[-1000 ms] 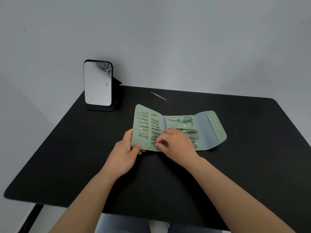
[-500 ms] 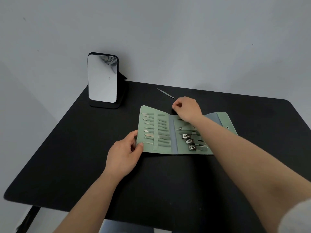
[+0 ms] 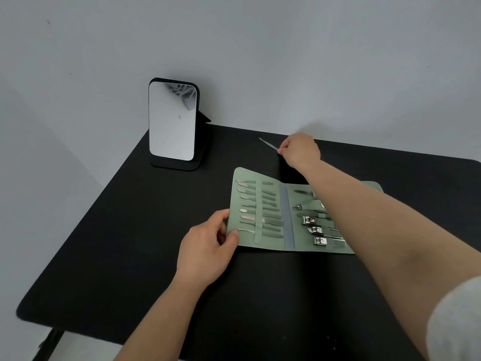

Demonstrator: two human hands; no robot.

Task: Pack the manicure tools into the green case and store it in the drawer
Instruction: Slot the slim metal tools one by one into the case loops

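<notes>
**Last loose tool at your right fingertips**

The slim metal tool (image 3: 268, 144) lies on the black table (image 3: 130, 230), beyond the far edge of the open green case (image 3: 283, 243). Its long axis runs diagonally, the tip pointing up-left and away from you, the near end meeting your right hand (image 3: 299, 152). That hand's fingers are curled round the near end, apparently pinching it. Your left hand (image 3: 208, 246) grips the case's near-left edge, thumb on top, holding it flat. The case lies between you and the tool, so bringing it back means drawing it toward you into a free loop. A standing mirror (image 3: 171, 121) is well left.
</notes>
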